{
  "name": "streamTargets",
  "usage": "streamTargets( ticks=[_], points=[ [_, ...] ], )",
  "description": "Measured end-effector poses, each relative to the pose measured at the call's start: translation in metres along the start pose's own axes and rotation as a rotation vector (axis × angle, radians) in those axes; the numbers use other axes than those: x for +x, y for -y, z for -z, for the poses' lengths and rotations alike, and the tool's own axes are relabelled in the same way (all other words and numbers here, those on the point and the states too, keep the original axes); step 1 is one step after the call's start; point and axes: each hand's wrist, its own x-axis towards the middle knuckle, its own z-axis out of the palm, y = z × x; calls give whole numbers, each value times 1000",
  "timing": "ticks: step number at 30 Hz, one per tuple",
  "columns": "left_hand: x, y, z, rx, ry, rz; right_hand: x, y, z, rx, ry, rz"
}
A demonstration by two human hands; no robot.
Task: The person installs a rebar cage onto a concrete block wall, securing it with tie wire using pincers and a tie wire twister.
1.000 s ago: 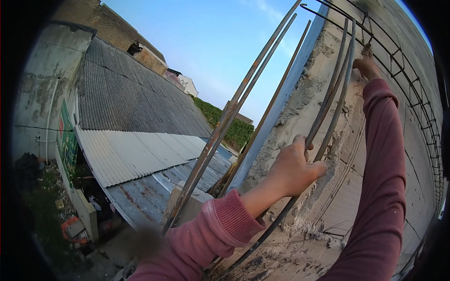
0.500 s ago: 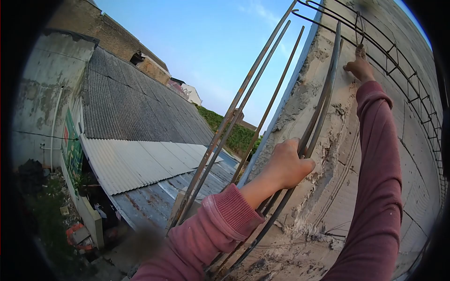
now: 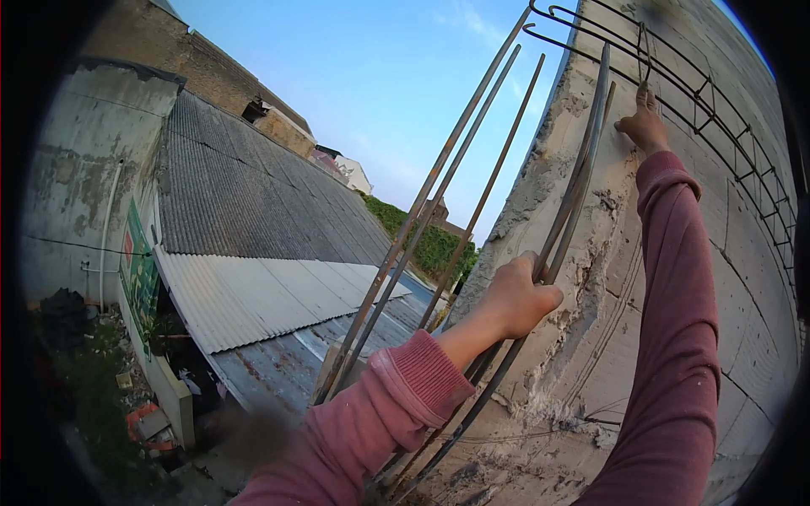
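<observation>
My left hand (image 3: 519, 297) is closed around a bundle of long, bent steel reinforcing bars (image 3: 582, 173) beside a rough concrete wall edge. The bars run past the fist above and below. Higher up, my right hand (image 3: 645, 128) reaches to a rebar cage (image 3: 707, 88) lying along the wall. Its raised fingers are at the lower end of a thin wire stirrup (image 3: 644, 49) and seem to grip it; the fingertips' far side is hidden. The right thumb sticks out to the left, apart from the steel.
Upright rebars (image 3: 422, 211) stand left of the wall (image 3: 675, 270). Below on the left are corrugated roofs (image 3: 278, 295), a drop to ground level, and rubble (image 3: 152, 422). Hooked bar ends (image 3: 530, 27) stick out at the top.
The view has shifted slightly, so the roofs appear a little lower and further right. Both hands keep their places on the steel.
</observation>
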Motion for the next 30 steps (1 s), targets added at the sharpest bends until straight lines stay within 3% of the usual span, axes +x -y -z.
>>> streamTargets(
  ticks=[5,17,26,30],
  points=[
    [-2,-6,0,48,2,37,-8,4,-8,-34,-99,-7],
    [4,8,-6,61,-70,-46,-31,5,-14,-51,-32,15],
    [0,1,-8,39,-100,35,-39,-12,-8,28,-21,156],
    [-8,-13,6,261,-105,21,-36,-9,0,27,-30,142]
  ],
)
